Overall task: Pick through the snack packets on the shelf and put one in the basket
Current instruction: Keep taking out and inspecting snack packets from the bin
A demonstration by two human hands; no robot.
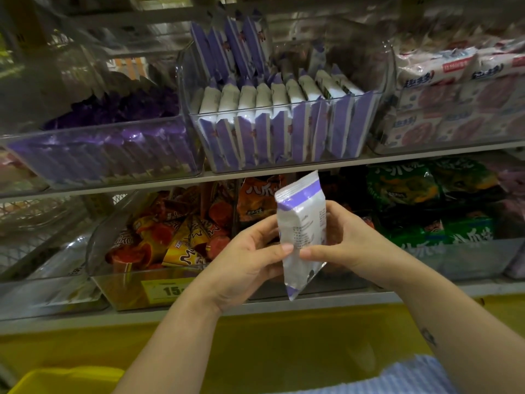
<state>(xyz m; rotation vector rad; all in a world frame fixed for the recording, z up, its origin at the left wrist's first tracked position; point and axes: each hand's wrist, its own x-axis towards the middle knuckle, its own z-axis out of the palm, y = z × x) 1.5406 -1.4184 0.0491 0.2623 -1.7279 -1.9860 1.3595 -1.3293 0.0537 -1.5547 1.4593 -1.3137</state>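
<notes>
**One purple-and-white packet held in both hands below the middle bin**

The purple-and-white packet is off the shelf, held upright with a slight tilt just below the clear bin, in front of the lower shelf. The left hand grips its left edge and the right hand its right edge. Both thumbs press the printed face near its middle, tips almost meeting. The other fingers curl round behind the packet and are mostly hidden by it. The small print on the packet is too fine to read.

Inside the clear bin, matching packets stand on edge in a tight front row, with a few more upright behind. Left of the bin lie dark purple packets, blurred. To its right are pink-and-white packets, partly cut off by the frame edge. Below it sit orange and red packets, and below and to the right green packets.

A yellow price tag far below the bin is half covered by the left wrist — only "15" shows. Well below and left, a yellow container is cut off at the frame's bottom; only its rim shows. A striped sleeve enters at the bottom right.
</notes>
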